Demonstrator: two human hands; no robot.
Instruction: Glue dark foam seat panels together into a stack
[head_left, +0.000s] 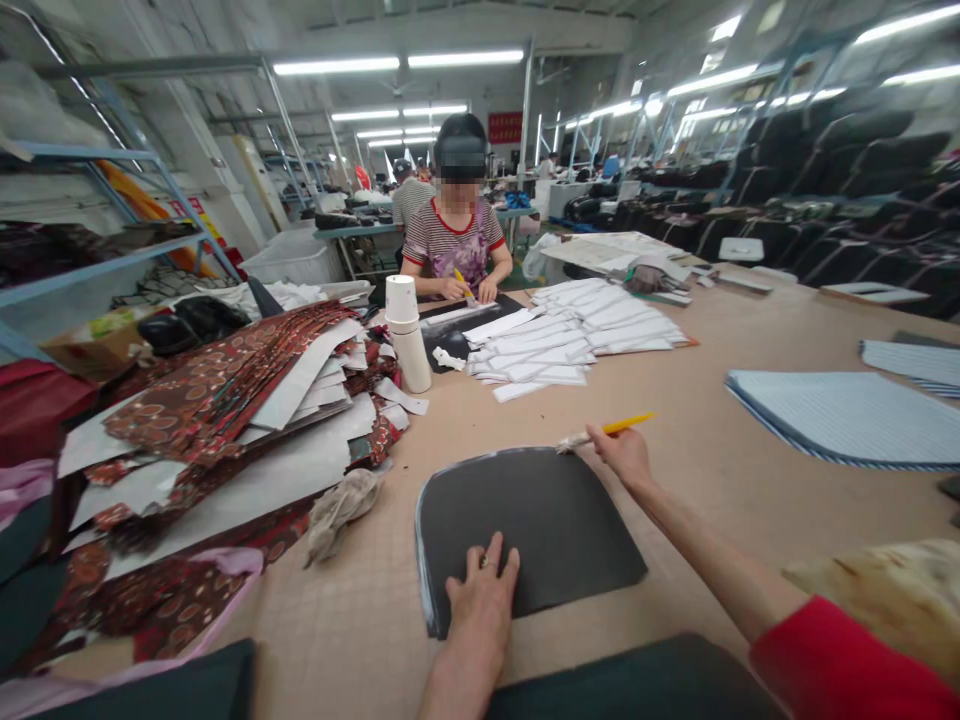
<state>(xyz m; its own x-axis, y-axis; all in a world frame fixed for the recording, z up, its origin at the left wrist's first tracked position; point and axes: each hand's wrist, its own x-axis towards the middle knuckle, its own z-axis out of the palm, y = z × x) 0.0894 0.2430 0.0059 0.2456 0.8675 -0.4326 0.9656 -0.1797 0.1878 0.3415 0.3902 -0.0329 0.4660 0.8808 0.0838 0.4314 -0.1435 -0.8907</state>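
Note:
A dark grey flat panel (551,525) with a pale edge lies on the brown table in front of me. My left hand (480,600) presses flat on its near edge, fingers spread. My right hand (624,455) grips a yellow-handled brush (604,432), its bristle tip touching the panel's far right corner.
A heap of patterned brown fabric and white sheets (225,420) fills the left. A white cup stack (407,335) stands ahead, with white cut pieces (577,340) beyond. A striped blue sheet (847,415) lies at right. A co-worker (457,245) sits across the table. A rag (341,505) lies beside the panel.

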